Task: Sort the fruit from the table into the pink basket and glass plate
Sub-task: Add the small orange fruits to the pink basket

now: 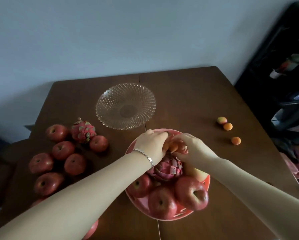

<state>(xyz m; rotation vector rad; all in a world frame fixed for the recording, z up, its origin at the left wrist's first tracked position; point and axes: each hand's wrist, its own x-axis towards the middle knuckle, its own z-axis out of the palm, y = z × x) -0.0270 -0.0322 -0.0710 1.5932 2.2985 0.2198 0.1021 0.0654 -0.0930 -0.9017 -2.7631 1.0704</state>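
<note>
In the pink basket (169, 218) lay 3 apples (191, 194), a dragon fruit (165, 169) and small orange fruits (173, 146), which both the left hand (151, 144) and right hand (191, 147) reached among; whether their fingers gripped one, I could not tell. The glass plate (109, 94) held nothing. On the brown bench (197, 101) remained several apples (63, 150), another dragon fruit (83, 130) and 3 small fruits (228, 126). A pale wall stood behind, dark furniture to the right.

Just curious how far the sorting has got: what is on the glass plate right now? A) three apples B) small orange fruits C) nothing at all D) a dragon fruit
C: the glass plate shows only its own cut pattern, while apples and a dragon fruit sit in the pink basket.
</note>
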